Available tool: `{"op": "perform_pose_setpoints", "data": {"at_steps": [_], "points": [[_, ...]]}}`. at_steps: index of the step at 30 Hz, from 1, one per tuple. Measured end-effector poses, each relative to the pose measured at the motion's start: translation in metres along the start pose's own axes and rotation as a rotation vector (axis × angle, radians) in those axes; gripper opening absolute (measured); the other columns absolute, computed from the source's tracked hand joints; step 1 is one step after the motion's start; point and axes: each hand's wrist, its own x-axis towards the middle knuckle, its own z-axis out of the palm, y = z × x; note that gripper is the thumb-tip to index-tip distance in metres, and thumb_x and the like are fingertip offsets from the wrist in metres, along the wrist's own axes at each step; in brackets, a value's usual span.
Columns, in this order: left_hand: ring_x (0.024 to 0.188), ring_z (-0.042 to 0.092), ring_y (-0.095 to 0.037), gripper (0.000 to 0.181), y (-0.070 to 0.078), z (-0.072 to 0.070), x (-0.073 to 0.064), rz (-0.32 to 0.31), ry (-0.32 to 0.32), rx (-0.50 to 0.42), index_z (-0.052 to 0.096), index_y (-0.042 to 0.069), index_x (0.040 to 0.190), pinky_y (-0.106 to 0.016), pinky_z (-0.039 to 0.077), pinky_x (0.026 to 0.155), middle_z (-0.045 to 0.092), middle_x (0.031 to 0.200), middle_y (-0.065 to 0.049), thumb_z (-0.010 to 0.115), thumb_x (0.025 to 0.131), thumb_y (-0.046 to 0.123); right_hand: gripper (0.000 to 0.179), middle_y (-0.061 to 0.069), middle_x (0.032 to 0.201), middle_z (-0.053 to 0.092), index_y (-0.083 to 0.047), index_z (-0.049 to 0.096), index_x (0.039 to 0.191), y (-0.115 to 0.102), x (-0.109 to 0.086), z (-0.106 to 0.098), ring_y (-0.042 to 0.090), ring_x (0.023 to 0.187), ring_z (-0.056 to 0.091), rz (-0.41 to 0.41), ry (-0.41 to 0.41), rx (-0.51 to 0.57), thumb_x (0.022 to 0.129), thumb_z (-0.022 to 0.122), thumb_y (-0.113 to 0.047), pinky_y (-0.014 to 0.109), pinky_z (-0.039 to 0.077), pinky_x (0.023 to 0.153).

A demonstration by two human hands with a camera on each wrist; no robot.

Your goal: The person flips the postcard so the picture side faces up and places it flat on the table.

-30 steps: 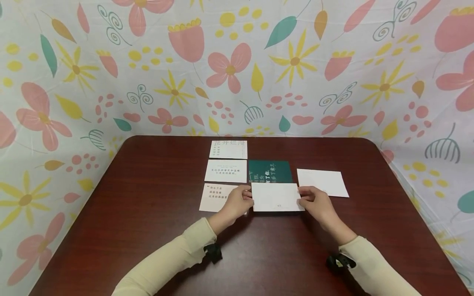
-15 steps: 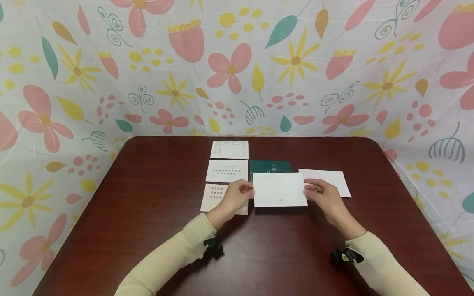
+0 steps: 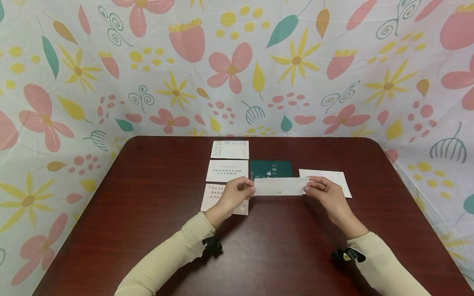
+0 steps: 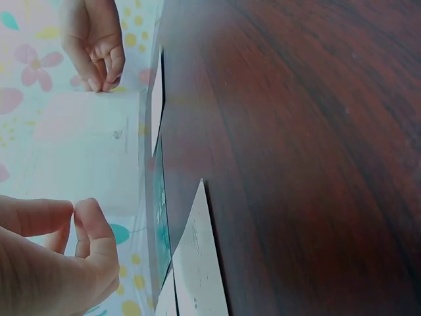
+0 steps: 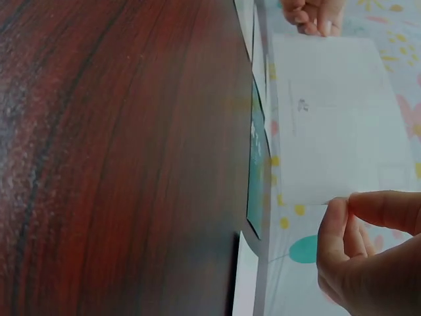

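A white postcard (image 3: 279,186) with a small dark mark is held up off the table, tilted so that the head view sees it as a narrow strip. Its left edge is pinched between thumb and fingers of my left hand (image 3: 235,192). My right hand (image 3: 326,196) pinches the opposite edge. The broad blank face of the postcard (image 5: 335,118) fills much of the right wrist view. Just beyond it lies a dark green card (image 3: 271,168) with pale writing, its near part hidden by the postcard.
Left of the green card, three printed cards form a column: far (image 3: 229,150), middle (image 3: 226,171) and near (image 3: 212,201), the last partly under my left hand. A white card (image 3: 335,183) lies beyond my right hand. Flowered cloth (image 3: 229,70) hangs behind the dark wooden table (image 3: 155,197).
The postcard has come up from the table and tipped, from a broad face to a narrow strip in the head view. Both hands have risen slightly with it, and the right has shifted right.
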Motion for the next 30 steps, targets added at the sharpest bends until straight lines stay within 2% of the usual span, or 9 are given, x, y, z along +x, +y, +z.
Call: {"op": "perform_pose_setpoints", "data": {"at_steps": [3, 6, 9, 12, 17, 20, 24, 27, 30], "points": [[0.077, 0.063, -0.017, 0.013, -0.001, 0.000, 0.000, 0.002, 0.003, -0.012, 0.067, -0.009, 0.101, -0.034, 0.056, 0.077, 0.067, 0.092, -0.020, 0.060, 0.092, -0.002, 0.036, -0.007, 0.092, 0.070, 0.010, 0.050, 0.126, 0.003, 0.001, 0.001, 0.001, 0.087, 0.065, -0.014, -0.010, 0.021, 0.094, 0.059, -0.004, 0.020, 0.053, 0.079], [0.079, 0.065, -0.017, 0.015, -0.002, 0.000, 0.001, 0.002, 0.016, 0.021, 0.069, -0.009, 0.100, -0.032, 0.055, 0.078, 0.068, 0.097, -0.021, 0.059, 0.093, 0.000, 0.036, -0.006, 0.091, 0.070, 0.011, 0.049, 0.127, 0.007, 0.001, 0.002, 0.001, 0.087, 0.064, -0.016, -0.003, 0.004, 0.095, 0.056, -0.003, 0.018, 0.052, 0.078], [0.079, 0.065, -0.016, 0.013, -0.005, 0.000, 0.001, 0.022, 0.023, 0.129, 0.072, -0.003, 0.098, -0.029, 0.054, 0.074, 0.070, 0.094, -0.014, 0.063, 0.091, 0.004, 0.041, -0.003, 0.091, 0.070, 0.011, 0.049, 0.129, 0.011, 0.001, 0.005, 0.000, 0.086, 0.063, -0.010, 0.018, -0.075, 0.093, 0.060, -0.005, 0.016, 0.051, 0.075], [0.079, 0.064, -0.015, 0.011, -0.009, 0.001, 0.002, 0.066, 0.012, 0.266, 0.073, 0.001, 0.096, -0.027, 0.052, 0.070, 0.070, 0.090, -0.009, 0.067, 0.088, 0.005, 0.042, 0.009, 0.098, 0.067, 0.009, 0.052, 0.128, 0.014, 0.001, 0.008, 0.000, 0.084, 0.063, -0.004, 0.033, -0.144, 0.090, 0.064, -0.004, 0.017, 0.051, 0.073], [0.077, 0.061, -0.016, 0.017, -0.009, 0.003, 0.002, 0.139, -0.034, 0.440, 0.067, -0.002, 0.101, -0.024, 0.051, 0.067, 0.064, 0.087, -0.008, 0.069, 0.084, 0.001, 0.039, 0.026, 0.110, 0.060, 0.008, 0.055, 0.126, 0.016, 0.001, 0.013, -0.003, 0.081, 0.062, 0.011, 0.038, -0.214, 0.089, 0.064, -0.003, 0.019, 0.052, 0.071], [0.075, 0.060, -0.016, 0.025, -0.008, 0.005, 0.001, 0.148, -0.063, 0.530, 0.064, -0.004, 0.108, -0.023, 0.050, 0.065, 0.061, 0.086, -0.008, 0.071, 0.083, 0.000, 0.037, 0.028, 0.113, 0.061, 0.009, 0.058, 0.124, 0.017, 0.002, 0.015, -0.001, 0.080, 0.062, 0.019, 0.029, -0.268, 0.090, 0.065, -0.005, 0.019, 0.052, 0.068], [0.076, 0.058, -0.016, 0.031, -0.006, 0.009, 0.000, 0.167, -0.103, 0.662, 0.063, -0.007, 0.112, -0.023, 0.049, 0.066, 0.060, 0.086, -0.009, 0.072, 0.083, 0.002, 0.036, 0.027, 0.110, 0.064, 0.008, 0.061, 0.122, 0.018, 0.002, 0.017, 0.008, 0.082, 0.063, 0.040, 0.002, -0.360, 0.089, 0.066, -0.005, 0.020, 0.051, 0.064], [0.081, 0.055, -0.018, 0.033, -0.005, 0.012, -0.001, 0.167, -0.132, 0.740, 0.063, -0.009, 0.114, -0.024, 0.049, 0.068, 0.060, 0.092, -0.012, 0.072, 0.084, 0.004, 0.036, 0.026, 0.107, 0.065, 0.008, 0.062, 0.121, 0.019, 0.003, 0.018, 0.016, 0.083, 0.065, 0.045, -0.021, -0.415, 0.087, 0.067, -0.004, 0.023, 0.051, 0.063], [0.087, 0.056, -0.020, 0.034, -0.005, 0.014, -0.002, 0.138, -0.149, 0.782, 0.063, -0.009, 0.116, -0.027, 0.051, 0.073, 0.057, 0.102, -0.017, 0.070, 0.086, 0.006, 0.036, 0.023, 0.100, 0.068, 0.007, 0.062, 0.120, 0.020, 0.003, 0.020, 0.021, 0.081, 0.066, 0.041, -0.039, -0.453, 0.086, 0.069, -0.004, 0.025, 0.051, 0.064]]}}
